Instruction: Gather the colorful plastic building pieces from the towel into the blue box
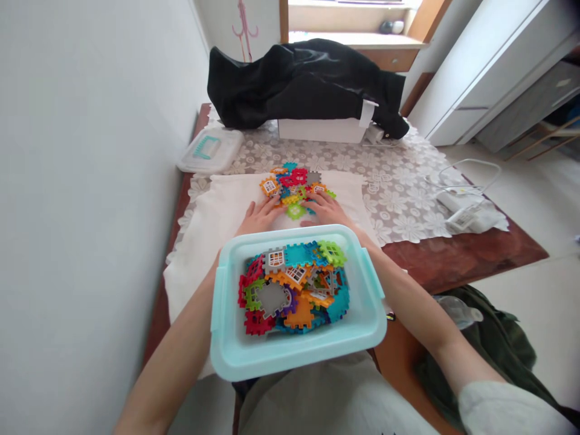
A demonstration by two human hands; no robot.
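A small pile of colorful plastic building pieces (299,177) lies on a white cloth (199,223). On the pile's left side, my left hand (260,217) rests with its fingers stretched out, their tips touching the pieces. My right hand (328,210) reaches the pile from the right, fingers spread over the nearest pieces. A round green piece (295,211) lies between both hands. Closer to me, between my forearms, is a light turquoise plastic box (296,361) holding many interlocking pieces (290,290) in red, orange, blue, green and grey. What supports the box is hidden.
A clear lid with a turquoise handle (212,151) lies at the back left. Black cloth (308,84) covers something on a white base (321,130) at the back. Lace (399,187) covers the table. A white package (471,208) sits right; a wall (90,151) stands left.
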